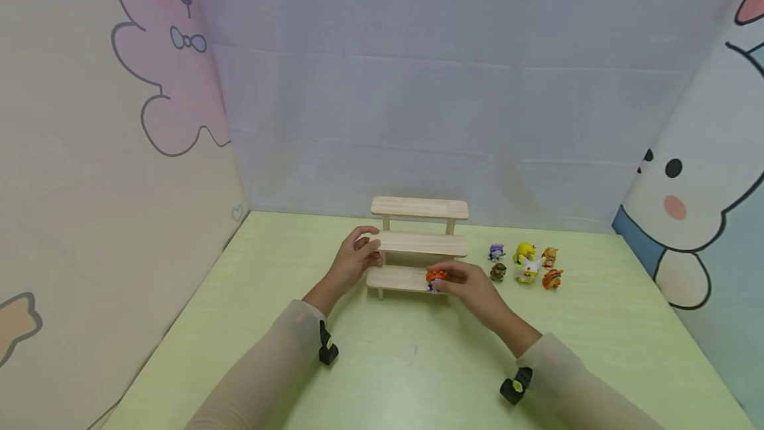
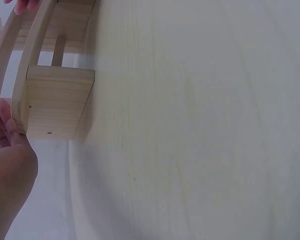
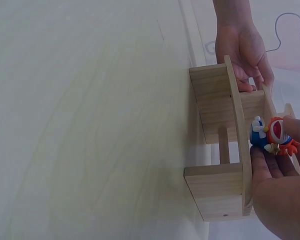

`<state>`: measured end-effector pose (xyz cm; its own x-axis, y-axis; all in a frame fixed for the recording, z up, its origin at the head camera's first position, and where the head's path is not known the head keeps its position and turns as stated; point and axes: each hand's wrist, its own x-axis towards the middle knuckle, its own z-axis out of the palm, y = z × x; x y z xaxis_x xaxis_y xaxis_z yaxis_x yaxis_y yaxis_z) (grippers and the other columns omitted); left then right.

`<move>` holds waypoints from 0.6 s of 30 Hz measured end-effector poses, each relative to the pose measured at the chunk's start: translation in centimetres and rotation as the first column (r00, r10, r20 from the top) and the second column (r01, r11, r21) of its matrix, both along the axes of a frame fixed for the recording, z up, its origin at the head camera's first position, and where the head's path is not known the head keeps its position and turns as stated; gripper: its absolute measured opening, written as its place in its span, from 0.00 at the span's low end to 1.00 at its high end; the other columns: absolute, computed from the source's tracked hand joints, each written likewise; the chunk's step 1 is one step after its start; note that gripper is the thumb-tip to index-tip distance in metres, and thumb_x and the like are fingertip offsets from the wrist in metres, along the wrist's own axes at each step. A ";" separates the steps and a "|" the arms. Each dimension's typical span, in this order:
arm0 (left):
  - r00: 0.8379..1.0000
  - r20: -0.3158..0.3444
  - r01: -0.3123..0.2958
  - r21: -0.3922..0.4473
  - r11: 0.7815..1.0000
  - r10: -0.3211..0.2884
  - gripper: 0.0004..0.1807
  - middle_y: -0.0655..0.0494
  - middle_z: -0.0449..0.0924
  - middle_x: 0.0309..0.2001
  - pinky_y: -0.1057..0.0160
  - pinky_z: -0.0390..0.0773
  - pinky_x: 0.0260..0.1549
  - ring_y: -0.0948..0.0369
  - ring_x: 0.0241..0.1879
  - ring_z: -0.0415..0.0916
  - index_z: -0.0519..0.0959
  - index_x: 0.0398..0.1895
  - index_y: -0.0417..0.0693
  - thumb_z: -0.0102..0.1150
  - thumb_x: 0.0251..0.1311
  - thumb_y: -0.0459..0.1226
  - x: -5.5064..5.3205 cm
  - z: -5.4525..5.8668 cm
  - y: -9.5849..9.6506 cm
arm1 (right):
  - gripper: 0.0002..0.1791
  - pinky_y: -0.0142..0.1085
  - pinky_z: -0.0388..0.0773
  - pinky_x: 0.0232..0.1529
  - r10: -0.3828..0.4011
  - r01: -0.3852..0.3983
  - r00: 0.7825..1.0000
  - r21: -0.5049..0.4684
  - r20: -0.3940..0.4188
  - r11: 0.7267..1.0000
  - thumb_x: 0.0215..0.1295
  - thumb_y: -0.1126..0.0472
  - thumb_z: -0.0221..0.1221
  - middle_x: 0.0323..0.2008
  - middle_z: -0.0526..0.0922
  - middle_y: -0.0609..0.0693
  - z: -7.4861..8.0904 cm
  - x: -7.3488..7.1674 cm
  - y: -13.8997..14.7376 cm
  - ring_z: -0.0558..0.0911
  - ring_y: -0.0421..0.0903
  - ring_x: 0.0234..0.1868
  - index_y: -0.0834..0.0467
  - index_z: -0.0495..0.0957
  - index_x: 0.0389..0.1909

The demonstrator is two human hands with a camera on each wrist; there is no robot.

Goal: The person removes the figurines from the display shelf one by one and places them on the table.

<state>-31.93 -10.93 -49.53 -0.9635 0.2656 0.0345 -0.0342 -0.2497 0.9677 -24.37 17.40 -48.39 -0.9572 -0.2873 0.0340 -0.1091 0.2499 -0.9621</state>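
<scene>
A three-tier wooden display stand (image 1: 418, 242) stands on the table near the back wall. My left hand (image 1: 352, 259) holds the left end of its middle tier between thumb and fingers. My right hand (image 1: 474, 287) pinches a small toy figurine (image 1: 436, 277) at the right part of the lowest tier. Orange on top, blue and white below, the figurine (image 3: 260, 134) appears upright against that tier in the right wrist view. Whether its base fully touches the board cannot be told. The left wrist view shows the stand's side (image 2: 60, 100) and the left fingers at its edge.
Right of the stand, several small figurines sit grouped on the pale green table (image 1: 382, 363): a yellow one (image 1: 524, 251), a white-eared one (image 1: 528, 269), an orange one (image 1: 552, 279), a purple-topped one (image 1: 497, 252) and a brown one (image 1: 498, 272). Fabric walls enclose the table.
</scene>
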 end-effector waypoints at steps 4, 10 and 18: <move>1.000 0.000 0.000 0.002 1.000 0.000 0.19 0.55 0.70 0.33 0.66 0.85 0.37 0.59 0.34 0.79 0.69 0.66 0.42 0.56 0.76 0.34 0.0 0.0 0.0 | 0.19 0.32 0.82 0.52 0.005 -0.006 1.000 0.004 0.003 1.000 0.71 0.59 0.66 0.57 0.85 0.55 0.1 0.2 1.1 0.85 0.49 0.55 0.58 0.83 0.60; 1.000 0.007 -0.010 0.005 1.000 0.010 0.18 0.55 0.71 0.33 0.66 0.85 0.36 0.60 0.33 0.79 0.70 0.65 0.43 0.56 0.76 0.34 0.0 0.0 0.1 | 0.20 0.37 0.83 0.55 0.008 -0.008 1.000 -0.008 0.011 1.000 0.71 0.58 0.66 0.59 0.84 0.57 0.3 0.5 2.4 0.85 0.48 0.55 0.59 0.82 0.61; 1.000 0.005 -0.008 0.009 1.000 0.008 0.19 0.55 0.70 0.33 0.66 0.85 0.36 0.60 0.33 0.79 0.70 0.66 0.41 0.55 0.76 0.33 0.0 0.0 0.3 | 0.21 0.45 0.83 0.56 0.002 -0.002 1.000 0.025 -0.009 1.000 0.71 0.56 0.66 0.58 0.84 0.56 0.1 0.6 4.8 0.86 0.43 0.51 0.57 0.82 0.62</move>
